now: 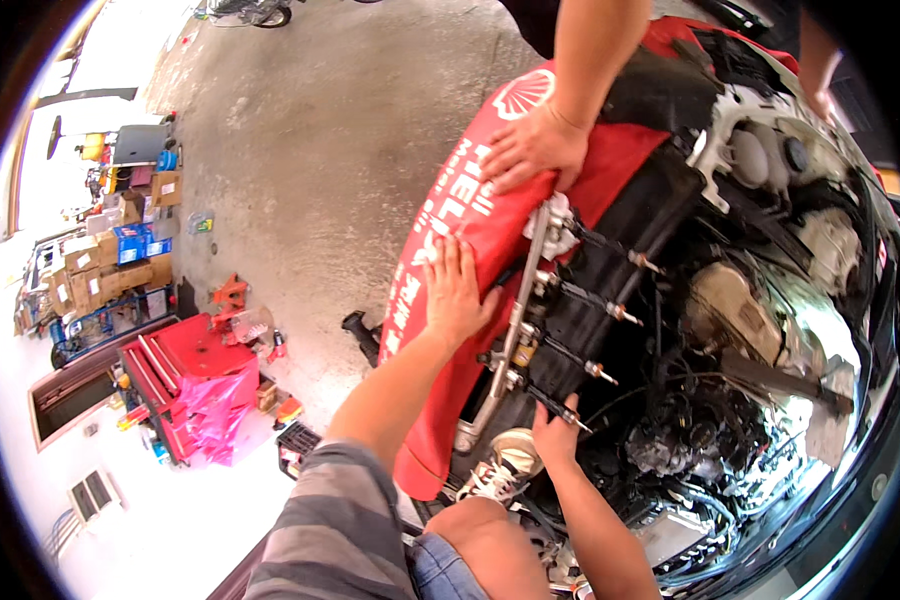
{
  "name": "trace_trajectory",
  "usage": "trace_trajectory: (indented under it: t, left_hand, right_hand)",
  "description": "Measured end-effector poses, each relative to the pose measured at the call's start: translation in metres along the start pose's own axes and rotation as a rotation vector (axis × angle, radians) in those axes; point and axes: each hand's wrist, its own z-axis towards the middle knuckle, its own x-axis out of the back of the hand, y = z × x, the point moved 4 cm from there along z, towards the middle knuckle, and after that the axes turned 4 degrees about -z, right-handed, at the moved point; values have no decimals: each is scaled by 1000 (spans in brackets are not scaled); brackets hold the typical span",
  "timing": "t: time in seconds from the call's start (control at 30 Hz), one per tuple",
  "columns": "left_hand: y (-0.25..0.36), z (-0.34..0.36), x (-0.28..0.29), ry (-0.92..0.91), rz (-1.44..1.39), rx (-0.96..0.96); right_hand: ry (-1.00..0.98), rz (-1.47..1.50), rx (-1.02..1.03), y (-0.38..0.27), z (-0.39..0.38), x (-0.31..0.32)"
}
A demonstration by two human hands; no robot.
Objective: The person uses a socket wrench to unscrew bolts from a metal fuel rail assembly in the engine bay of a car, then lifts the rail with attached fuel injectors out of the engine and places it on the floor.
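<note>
A metal fuel rail (511,345) with several slim injectors, among them one at the far end (620,250), lies slantwise along the car's front edge. Thumb and fingers of my right hand (553,438) close round the nearest injector (548,402), close to its tip. My left hand (457,292) rests flat with fingers spread on the red fender cover (422,400), just left of the rail. Beyond it, another person's hand (535,148) presses on the same cover near the rail's far end, where a crumpled white cloth or paper (562,225) sits.
The open engine bay (700,420), with hoses and wiring, fills the right side. My raised knee (490,550) and a pale shoe (500,465) are close below the rail. A red tool cabinet (205,350) and stacked cardboard boxes (105,280) stand at left on the concrete floor (300,150).
</note>
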Motion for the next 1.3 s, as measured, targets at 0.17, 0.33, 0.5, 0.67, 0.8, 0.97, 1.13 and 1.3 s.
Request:
trace_trajectory:
  t: [0.17,0.33,0.5,0.67,0.8,0.97,1.13,1.3]
  left_hand:
    - [-5,6,-13,-5,-95,-15]
    - [-26,-2,-5,-27,-190,-33]
    - [-43,11,-2,-27,-250,-55]
    - [-23,17,1,-143,-310,-128]
    - [-50,26,1,-99,-522,-224]
    - [-32,-5,-4,-184,-728,-347]
    - [-54,-4,-2,-197,-684,-400]
    - [-60,-3,3,-155,-545,-427]
  right_hand:
    - [118,-231,-278,3,1,-14]
    - [23,-114,-408,-14,-2,-15]
    - [203,-114,-223,-31,4,-23]
    - [261,-93,-133,-30,14,0]
    - [482,-686,-123,-36,26,-14]
    - [361,-751,-337,-9,-20,4]
    - [344,-761,-503,-16,-24,-25]
    - [359,-748,-627,-55,-23,-27]
